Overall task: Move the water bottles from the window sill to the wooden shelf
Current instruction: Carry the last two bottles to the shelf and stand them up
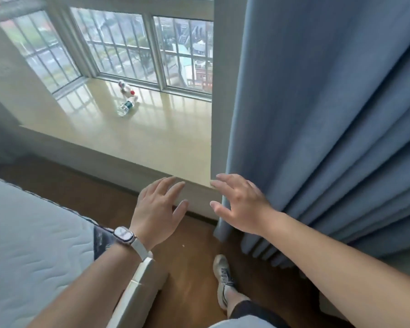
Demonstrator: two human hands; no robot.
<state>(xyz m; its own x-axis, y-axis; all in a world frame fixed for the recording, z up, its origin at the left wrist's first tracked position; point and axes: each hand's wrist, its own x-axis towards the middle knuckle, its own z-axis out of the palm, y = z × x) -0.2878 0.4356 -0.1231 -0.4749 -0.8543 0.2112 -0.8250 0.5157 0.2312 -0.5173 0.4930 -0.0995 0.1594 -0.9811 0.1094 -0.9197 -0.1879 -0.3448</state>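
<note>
Two clear plastic water bottles lie on their sides on the pale window sill [152, 143], far back near the glass. One has a dark green label [127, 106]. The other, with a red label and red cap [126, 87], lies just behind it. My left hand [157, 211], with a white watch on its wrist, hovers with fingers spread just before the sill's near edge. My right hand [239, 201] is beside it, fingers spread, at the sill's right corner. Both hands hold nothing and are far from the bottles. No wooden shelf is in view.
A blue curtain [329, 129] hangs at the right, down to the wooden floor [194, 268]. A quilted white mattress [29, 252] fills the lower left. A white wall post [220, 86] bounds the sill's right side. My foot in a grey shoe [223, 278] stands below.
</note>
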